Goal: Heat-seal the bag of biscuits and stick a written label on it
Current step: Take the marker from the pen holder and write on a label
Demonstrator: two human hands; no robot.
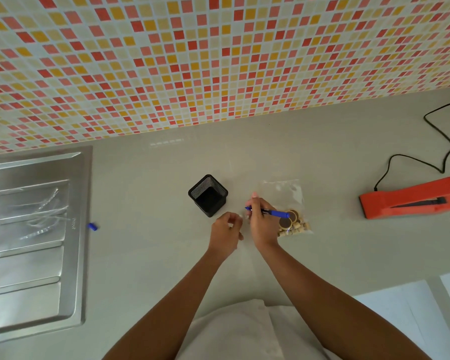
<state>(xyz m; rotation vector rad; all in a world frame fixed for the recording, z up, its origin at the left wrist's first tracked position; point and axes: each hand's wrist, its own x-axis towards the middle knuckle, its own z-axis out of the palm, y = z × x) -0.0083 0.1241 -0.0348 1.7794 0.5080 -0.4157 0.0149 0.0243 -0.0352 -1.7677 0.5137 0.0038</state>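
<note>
A clear plastic bag of biscuits [291, 209] lies flat on the grey counter [153, 255], biscuits bunched at its near end. My right hand [261, 224] grips a blue marker pen [273, 213], tip pointing left, just left of the bag. My left hand [226, 233] is beside it with fingers curled around something small and white; I cannot tell what it is. The pen's blue cap [92, 226] lies far left near the drainer. The orange heat sealer [411, 201] rests at the right with its black cord [437, 141] trailing back.
A black mesh pen holder [208, 194] stands just beyond my left hand. A steel sink drainer [34, 240] with clear plastic on it fills the left side. The tiled wall [218, 61] runs behind the counter. White cabinet fronts [413, 320] show at bottom right.
</note>
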